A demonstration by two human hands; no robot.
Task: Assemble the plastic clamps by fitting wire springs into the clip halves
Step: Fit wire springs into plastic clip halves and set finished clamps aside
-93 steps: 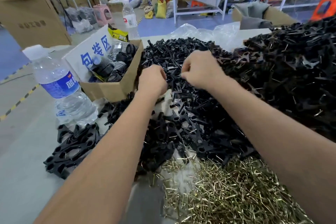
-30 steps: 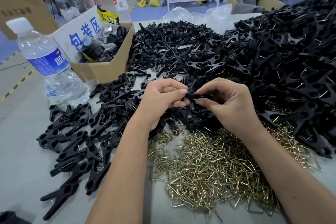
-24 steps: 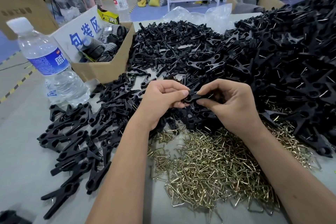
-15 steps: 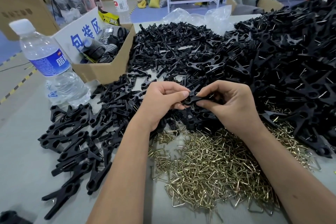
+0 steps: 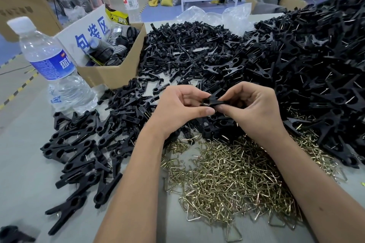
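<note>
Both bare forearms reach forward and converge, bringing the hands together fingertip to fingertip. The left hand (image 5: 177, 107) curls its fingers inward, thumb extended toward the right hand (image 5: 254, 107). Between the opposed thumbs and forefingers, both hands pinch one black clip piece (image 5: 212, 100).

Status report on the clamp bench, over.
Left hand and right hand both pinching one black clip. Wire springs heaped nearside, none visibly fitted. Nothing in the way.

Wire springs (image 5: 227, 179) before clip halves (image 5: 197, 61).
</note>
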